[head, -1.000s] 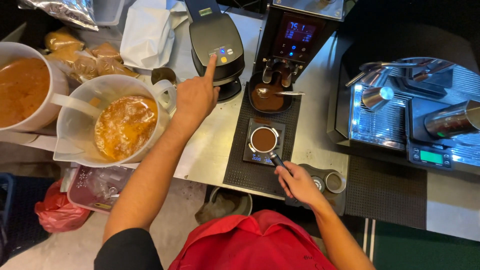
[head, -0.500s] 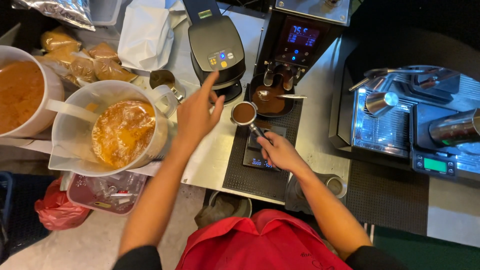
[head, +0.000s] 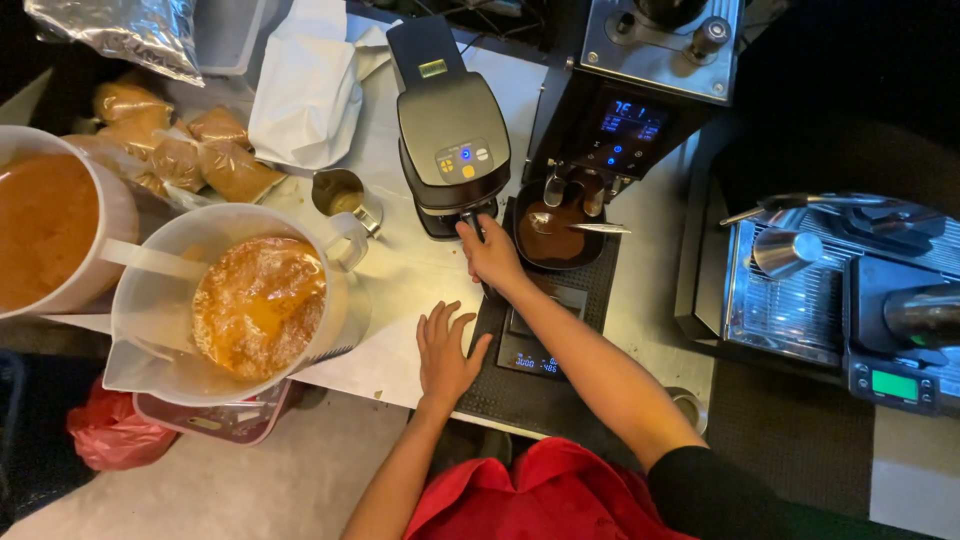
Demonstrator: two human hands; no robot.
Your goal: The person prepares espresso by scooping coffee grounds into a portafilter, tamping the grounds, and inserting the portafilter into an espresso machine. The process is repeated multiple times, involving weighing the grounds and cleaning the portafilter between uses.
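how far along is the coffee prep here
Done, by the look of it: the small scale on the black mat is bare, its display lit. In hand: the right hand reaches under the grey machine, apparently holding a portafilter handle there; the basket itself is hidden. The left hand rests flat on the counter. Left: nothing sits at the espresso machine yet.

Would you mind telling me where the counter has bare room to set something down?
One bare patch of counter lies between the jug, the black machine and the left hand. Another lies right of the mat, before the tray. The back left is crowded with brown packets and a white bag.
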